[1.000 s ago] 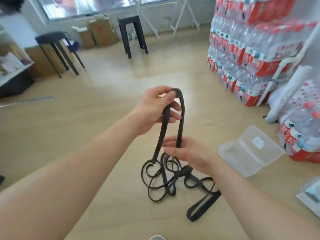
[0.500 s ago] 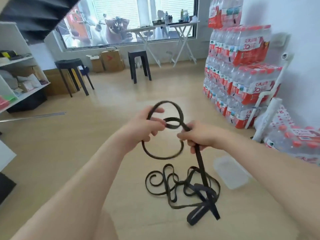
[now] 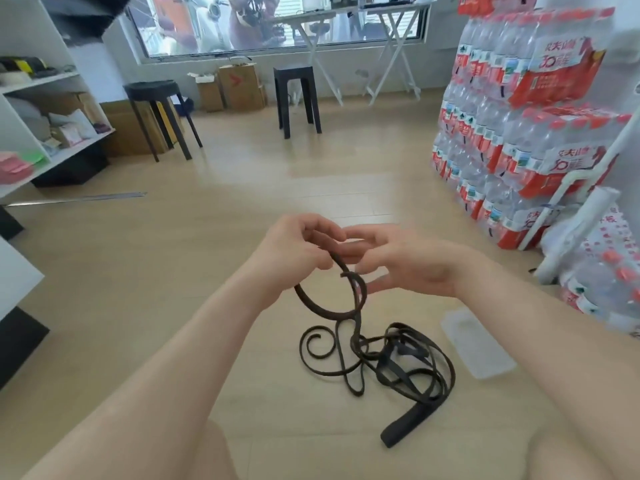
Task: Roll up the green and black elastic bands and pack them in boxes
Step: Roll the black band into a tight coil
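Down on the wooden floor [image 3: 214,244] ahead of us we count one black band [image 3: 414,370], one clear box [image 3: 479,346], and our two hands at work. Our left hand [image 3: 294,251] is curled round the band's upper end, gripping it up off the floor. Our right hand [image 3: 412,261] sits tight against it, fingertips touching the strip, but we cannot tell whether they pinch it. Below the hands the band hangs in one round loop, then drops into a loose tangle of coils on the floor, with a flat doubled end nearest us. It is narrow, flat and matte black. The box lies just right of the tangle, partly behind our right forearm. Farther back we see two dark stools [image 3: 294,76], and stacked water packs [image 3: 519,133] on the right.
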Demonstrator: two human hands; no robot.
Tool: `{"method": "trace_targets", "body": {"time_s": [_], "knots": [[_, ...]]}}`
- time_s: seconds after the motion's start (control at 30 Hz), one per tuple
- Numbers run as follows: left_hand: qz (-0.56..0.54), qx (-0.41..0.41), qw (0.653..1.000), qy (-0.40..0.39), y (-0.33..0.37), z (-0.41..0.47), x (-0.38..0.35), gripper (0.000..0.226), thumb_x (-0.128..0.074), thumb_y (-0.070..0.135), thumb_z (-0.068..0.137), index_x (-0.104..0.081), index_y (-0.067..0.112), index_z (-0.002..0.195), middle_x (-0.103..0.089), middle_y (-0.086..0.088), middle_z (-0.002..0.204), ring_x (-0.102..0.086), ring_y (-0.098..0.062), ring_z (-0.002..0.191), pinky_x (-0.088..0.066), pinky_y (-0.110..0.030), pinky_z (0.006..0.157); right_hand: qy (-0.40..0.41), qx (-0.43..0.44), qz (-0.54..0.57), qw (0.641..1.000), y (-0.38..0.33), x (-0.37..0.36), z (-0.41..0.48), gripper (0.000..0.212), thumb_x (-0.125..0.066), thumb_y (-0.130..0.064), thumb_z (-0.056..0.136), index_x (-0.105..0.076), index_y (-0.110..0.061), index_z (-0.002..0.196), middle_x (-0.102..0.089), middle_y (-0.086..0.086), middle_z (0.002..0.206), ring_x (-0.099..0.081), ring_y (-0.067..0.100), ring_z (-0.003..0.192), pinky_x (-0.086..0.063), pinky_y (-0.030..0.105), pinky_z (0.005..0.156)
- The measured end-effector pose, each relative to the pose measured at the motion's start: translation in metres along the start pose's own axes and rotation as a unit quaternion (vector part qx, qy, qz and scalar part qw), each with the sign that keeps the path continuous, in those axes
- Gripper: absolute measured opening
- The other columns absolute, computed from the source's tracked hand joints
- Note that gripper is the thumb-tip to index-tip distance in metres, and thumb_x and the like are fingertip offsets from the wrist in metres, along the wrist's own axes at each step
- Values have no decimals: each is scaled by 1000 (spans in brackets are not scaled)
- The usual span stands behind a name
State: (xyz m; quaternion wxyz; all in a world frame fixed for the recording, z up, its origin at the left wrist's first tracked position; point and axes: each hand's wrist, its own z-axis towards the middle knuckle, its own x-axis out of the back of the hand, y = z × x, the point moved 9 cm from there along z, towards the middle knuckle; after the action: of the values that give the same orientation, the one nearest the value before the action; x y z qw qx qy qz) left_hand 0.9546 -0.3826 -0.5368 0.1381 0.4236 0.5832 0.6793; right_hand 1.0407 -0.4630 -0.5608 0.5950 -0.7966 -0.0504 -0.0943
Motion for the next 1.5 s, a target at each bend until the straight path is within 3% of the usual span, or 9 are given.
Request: {"method": "trace_targets", "body": {"time_s": [0.17,0.27,0.37,0.57,0.67,0.77,0.9,1.17,1.5], "knots": [[9,32,999,20,-7,8,0,33,-66,-8,71,-64,16,94,-61,-1,82,-54,-13,61,-42,-23,53,64,44,1,997,1,13,14,34,-71,-12,85,-65,-21,117,-69,-4,79,-63,10,78,-50,24,69],[81,53,995,-16,-15,6,5,32,-62,-7,75,-62,17,97,-66,-1,78,-54,-12,57,-43,-22,51,207,46,25,977,8,61,8,8,-63,-15,92,-71,-17,95,-56,-6,70,-54,8,66,-47,20,57],[54,60,997,-16,-21,4,16,24,-62,-4,83,-67,14,98,-66,-2,76,-53,-13,55,-48,-20,55,280,30,-14,959,23,87,-1,20,-54,-16,98,-67,-17,83,-53,-1,70,-53,11,65,-46,22,54],[10,22,996,85,-11,-7,45,9,-64,5,88,-73,8,91,-71,-13,81,-57,-15,60,-60,-31,66,202,-105,-145,963,52,78,-7,25,-46,-20,100,-68,-16,88,-66,2,88,-59,17,87,-51,25,65],[28,-5,996,80,2,-13,38,6,-66,8,88,-72,7,87,-72,-12,79,-58,-15,57,-60,-31,63,133,-103,-257,952,46,55,-10,22,-57,-24,94,-67,-25,113,-61,-8,107,-57,12,101,-53,31,85],[102,-34,993,41,12,-15,14,6,-68,13,86,-71,12,80,-72,-7,70,-60,-14,52,-60,-39,65,81,25,-89,992,18,7,-4,35,-70,-20,87,-64,-31,120,-66,-13,116,-61,4,107,-55,26,83],[124,-69,988,56,20,-14,5,9,-75,20,80,-68,16,76,-71,-6,66,-60,-14,51,-58,-43,63,129,130,11,983,-10,-11,-3,18,-67,-6,87,-70,-23,91,-74,-1,78,-68,9,74,-54,21,64],[-75,-37,995,-48,12,-20,9,28,-72,19,82,-70,16,110,-71,-7,93,-66,-12,78,-57,-26,79,121,80,72,987,-3,-3,-3,16,-60,-20,95,-70,-7,95,-71,12,75,-72,23,70,-55,25,57],[-91,-39,994,-38,11,-16,14,16,-67,19,83,-74,14,97,-69,0,74,-64,-12,75,-58,-27,77,91,25,56,994,1,-10,-8,32,-53,-25,98,-69,2,94,-73,16,79,-73,28,76,-58,29,61]]}}
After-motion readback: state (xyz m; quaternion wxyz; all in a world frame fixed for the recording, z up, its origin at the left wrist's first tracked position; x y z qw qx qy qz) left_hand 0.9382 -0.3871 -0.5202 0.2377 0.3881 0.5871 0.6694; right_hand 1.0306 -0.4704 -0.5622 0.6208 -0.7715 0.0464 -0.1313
